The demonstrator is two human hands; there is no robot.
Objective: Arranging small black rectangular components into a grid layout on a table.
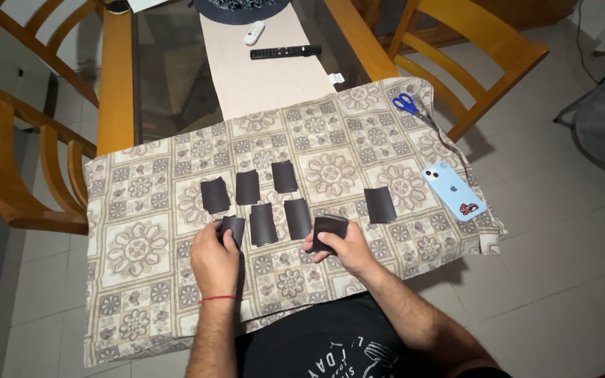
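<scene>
So, head view: left hand had its fingers pinched on a curled black card on the patterned cloth, right hand clamped a small black stack, six other black cards lying just above.
</scene>
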